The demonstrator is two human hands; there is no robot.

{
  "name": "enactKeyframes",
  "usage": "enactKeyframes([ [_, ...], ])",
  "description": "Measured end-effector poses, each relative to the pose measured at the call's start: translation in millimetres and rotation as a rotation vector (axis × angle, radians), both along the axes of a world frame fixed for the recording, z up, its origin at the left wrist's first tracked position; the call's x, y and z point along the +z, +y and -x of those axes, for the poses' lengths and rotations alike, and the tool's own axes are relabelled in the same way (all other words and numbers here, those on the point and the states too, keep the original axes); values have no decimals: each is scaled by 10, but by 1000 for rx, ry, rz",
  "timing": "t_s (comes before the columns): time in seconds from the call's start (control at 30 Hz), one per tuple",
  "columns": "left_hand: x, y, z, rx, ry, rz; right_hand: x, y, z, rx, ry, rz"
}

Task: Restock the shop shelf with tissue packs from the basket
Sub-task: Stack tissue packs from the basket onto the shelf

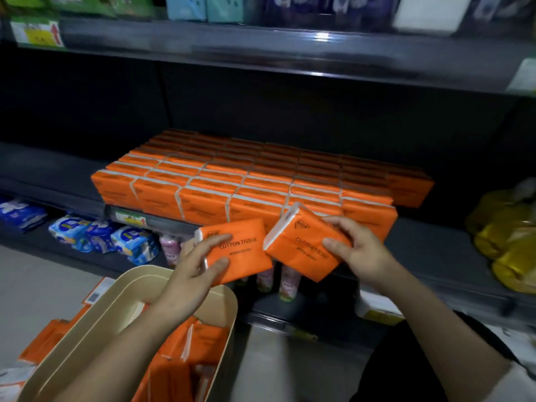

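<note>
My left hand [191, 274] grips an orange tissue pack [243, 245] marked COTTON TISSUE, held flat just above the basket. My right hand [356, 250] holds a second orange pack [298, 250], tilted with its white end up, right in front of the shelf edge. On the dark middle shelf [66, 184] stands a tidy block of orange tissue packs [246, 181] in several rows. Below my left arm the beige basket [95, 323] holds more orange packs [185, 352] on edge.
Blue and white packets [95, 236] and pink bottles [171, 248] fill the lower shelf. Yellow bags [510, 239] lie on the middle shelf at the right. More orange packs [46, 340] lie on the floor left of the basket. An upper shelf [261, 50] overhangs.
</note>
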State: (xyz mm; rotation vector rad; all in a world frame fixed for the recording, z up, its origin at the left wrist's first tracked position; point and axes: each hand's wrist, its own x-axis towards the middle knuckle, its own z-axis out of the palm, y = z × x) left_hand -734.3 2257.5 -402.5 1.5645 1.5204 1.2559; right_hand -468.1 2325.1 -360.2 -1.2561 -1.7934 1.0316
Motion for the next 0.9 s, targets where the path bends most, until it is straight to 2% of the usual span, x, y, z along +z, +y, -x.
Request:
enactKeyframes([
  [0.13,-78,42,-112,-80,68,-24,52,71,-484,-91,-88,-25],
  [0.27,-145,91,-208,-123,109,-23,18,116,-845,-161,-78,58],
  [0.4,-192,119,-289,-163,164,-42,-40,232,-958,-294,-103,38],
  [0.53,-240,158,-332,-179,165,-19,-46,309,-990,-267,-188,-22],
  [0.7,-283,213,-387,-195,105,-2,-90,374,-1057,-208,-268,39],
  [0.9,-305,273,-459,-225,39,27,-182,482,-928,-372,-412,-148],
])
